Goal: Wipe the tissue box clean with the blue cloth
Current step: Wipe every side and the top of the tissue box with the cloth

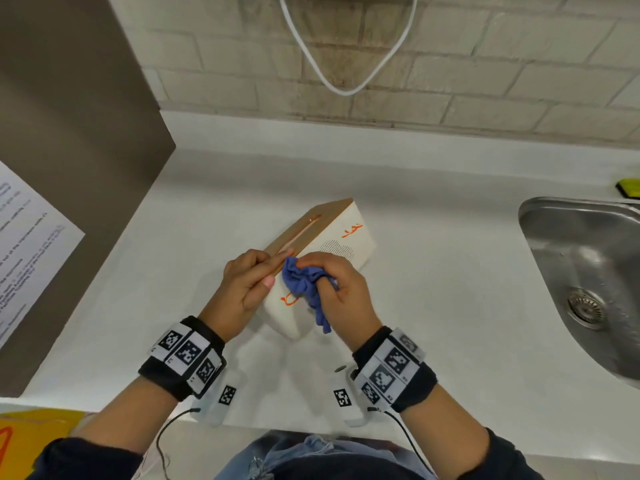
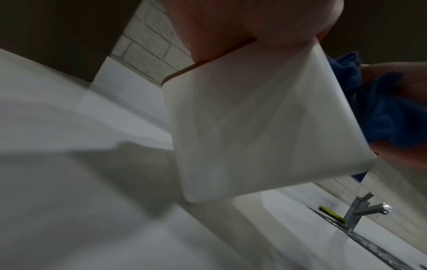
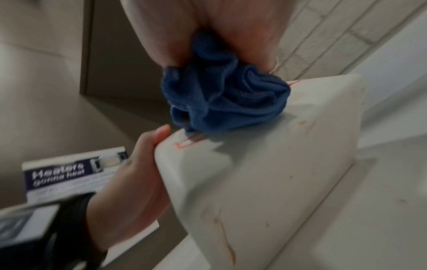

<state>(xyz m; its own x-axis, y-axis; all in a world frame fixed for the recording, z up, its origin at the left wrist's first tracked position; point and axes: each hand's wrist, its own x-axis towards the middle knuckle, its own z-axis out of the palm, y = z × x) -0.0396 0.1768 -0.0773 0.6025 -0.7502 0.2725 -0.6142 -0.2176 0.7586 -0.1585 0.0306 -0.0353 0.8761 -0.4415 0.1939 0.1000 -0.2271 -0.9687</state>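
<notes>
A white tissue box (image 1: 349, 242) with a wooden slotted lid and orange scribbles lies tilted on the white counter. My left hand (image 1: 247, 284) grips its near end, fingers on the lid and thumb on the white face. My right hand (image 1: 337, 285) holds a bunched blue cloth (image 1: 301, 280) pressed against the box's white face beside an orange mark. In the left wrist view the box's end face (image 2: 265, 127) fills the middle, with the cloth (image 2: 388, 113) at the right. The right wrist view has the cloth (image 3: 226, 102) on the box (image 3: 277, 164), which bears faint orange streaks.
A steel sink (image 1: 588, 271) is set into the counter (image 1: 433, 323) at the right, with a tap (image 2: 362, 210) and a yellow-green sponge (image 1: 628, 187) behind it. A brown cabinet side with a printed sheet (image 1: 27, 244) stands at the left. A white cable (image 1: 346, 64) hangs on the brick wall.
</notes>
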